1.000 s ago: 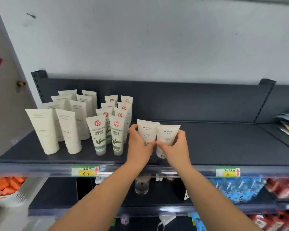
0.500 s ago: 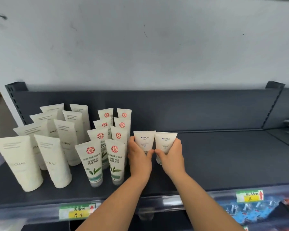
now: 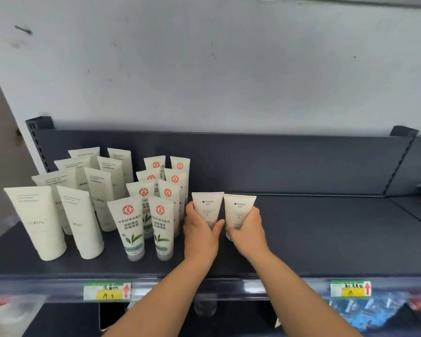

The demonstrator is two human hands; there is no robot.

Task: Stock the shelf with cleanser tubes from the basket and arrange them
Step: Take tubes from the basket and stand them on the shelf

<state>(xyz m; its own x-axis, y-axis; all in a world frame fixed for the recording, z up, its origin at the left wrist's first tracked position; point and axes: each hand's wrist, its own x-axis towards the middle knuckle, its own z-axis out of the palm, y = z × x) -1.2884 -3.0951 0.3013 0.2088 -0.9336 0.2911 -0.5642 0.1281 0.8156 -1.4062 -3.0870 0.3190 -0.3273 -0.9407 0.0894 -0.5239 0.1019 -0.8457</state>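
I see two small white cleanser tubes standing side by side on the dark shelf [image 3: 326, 239]: my left hand [image 3: 199, 233] grips the left tube [image 3: 207, 207], my right hand [image 3: 247, 233] grips the right tube [image 3: 239, 210], just beside the green-tea tubes [image 3: 161, 229].

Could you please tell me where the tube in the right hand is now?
In the head view the right tube stands on the dark shelf, just right of centre, gripped by the right hand, beside the matching tube in the left hand.
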